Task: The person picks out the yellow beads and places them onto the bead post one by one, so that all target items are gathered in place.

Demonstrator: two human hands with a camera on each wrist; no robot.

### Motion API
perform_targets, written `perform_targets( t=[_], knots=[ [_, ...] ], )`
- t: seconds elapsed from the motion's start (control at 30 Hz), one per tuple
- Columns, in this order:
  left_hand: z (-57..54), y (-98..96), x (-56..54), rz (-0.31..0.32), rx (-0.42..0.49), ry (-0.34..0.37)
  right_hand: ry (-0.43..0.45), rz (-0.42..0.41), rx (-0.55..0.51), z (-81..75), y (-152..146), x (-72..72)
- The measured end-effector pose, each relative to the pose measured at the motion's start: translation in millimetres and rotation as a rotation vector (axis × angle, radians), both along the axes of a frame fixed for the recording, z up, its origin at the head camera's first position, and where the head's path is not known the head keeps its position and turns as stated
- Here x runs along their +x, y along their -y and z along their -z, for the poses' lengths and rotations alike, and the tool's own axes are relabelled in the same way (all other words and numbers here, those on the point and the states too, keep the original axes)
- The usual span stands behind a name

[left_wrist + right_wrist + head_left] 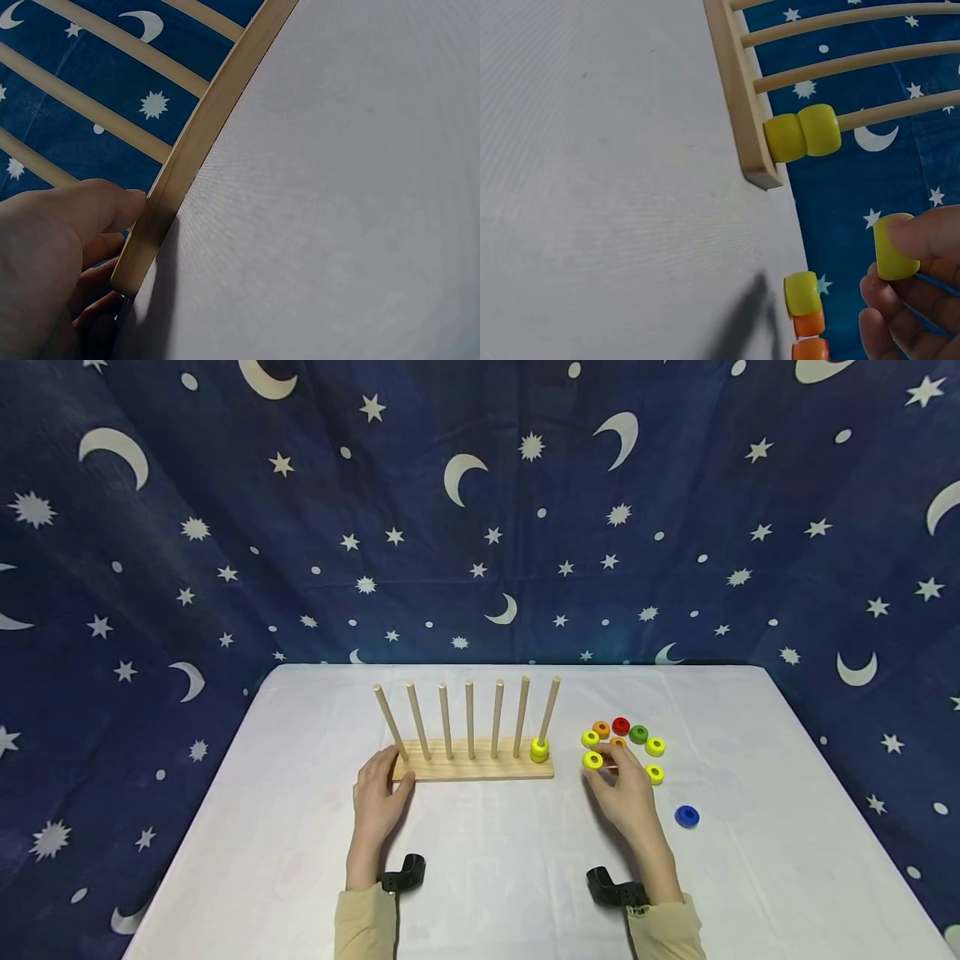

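Note:
A wooden rack (472, 768) with several upright pegs stands on the table. Two yellow rings (802, 135) are stacked on its rightmost peg. My left hand (378, 793) grips the rack's left end, thumb at the front edge and fingers behind; the left wrist view shows the thumb on the wooden base (187, 150). To the right of the rack, my right hand (626, 789) pinches a yellow ring (894, 247) between thumb and fingers, raised off the table. Beyond that hand lie loose rings, among them a red ring (621, 726) and a green ring (638, 734).
A blue ring (687, 816) lies to the right of my right hand. Further yellow rings (655, 747) and orange rings (602, 729) are close around the hand. The white table (495, 868) ends at a dark blue cloth (420, 610) with moons and stars.

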State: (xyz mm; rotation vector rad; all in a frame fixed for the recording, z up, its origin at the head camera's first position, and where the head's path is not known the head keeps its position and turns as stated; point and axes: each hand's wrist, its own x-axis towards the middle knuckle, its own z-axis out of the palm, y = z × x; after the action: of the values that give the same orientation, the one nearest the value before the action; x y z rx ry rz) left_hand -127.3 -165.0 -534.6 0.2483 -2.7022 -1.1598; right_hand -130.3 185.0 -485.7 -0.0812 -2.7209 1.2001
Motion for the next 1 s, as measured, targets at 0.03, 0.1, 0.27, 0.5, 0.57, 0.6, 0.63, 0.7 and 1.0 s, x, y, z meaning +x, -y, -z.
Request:
perform_targets(
  t=[0.03, 0.1, 0.27, 0.5, 0.57, 0.6, 0.63, 0.7, 1.0],
  knots=[
    [0.3, -0.3, 0.2, 0.0, -0.002, 0.002, -0.008, 0.0, 0.003, -0.4, -0.2, 0.9],
    [0.9, -0.5, 0.6, 0.0, -0.005, 0.005, -0.024, -0.004, 0.003, -0.8, -0.2, 2.1],
    [0.4, -0.3, 1.8, 0.003, 0.0, 0.009, -0.075, -0.043, -0.013, -7.3, 2.8, 3.7],
    [1.6, 0.0, 1.8, -0.002, 0.004, 0.002, -0.095, -0.081, 0.009, -18.6, 9.4, 4.0],
    [2.0, -0.3, 1.4, -0.004, 0.0, -0.002, -0.098, -0.085, 0.018, -20.9, 10.1, 3.9],
    [2.2, -0.3, 1.0, -0.004, -0.001, -0.004, -0.1, -0.087, 0.025, -22.0, 10.3, 3.6],
    [2.2, -0.5, 0.8, -0.005, 0.0, -0.006, -0.102, -0.09, 0.028, -23.0, 10.2, 3.4],
    [2.3, -0.6, 0.2, -0.005, -0.003, -0.006, -0.11, -0.097, 0.032, -25.1, 9.9, 3.0],
    [3.5, -0.4, -1.0, -0.008, -0.011, -0.027, -0.264, -0.165, 0.068, -36.8, 6.1, -2.2]
  ],
)
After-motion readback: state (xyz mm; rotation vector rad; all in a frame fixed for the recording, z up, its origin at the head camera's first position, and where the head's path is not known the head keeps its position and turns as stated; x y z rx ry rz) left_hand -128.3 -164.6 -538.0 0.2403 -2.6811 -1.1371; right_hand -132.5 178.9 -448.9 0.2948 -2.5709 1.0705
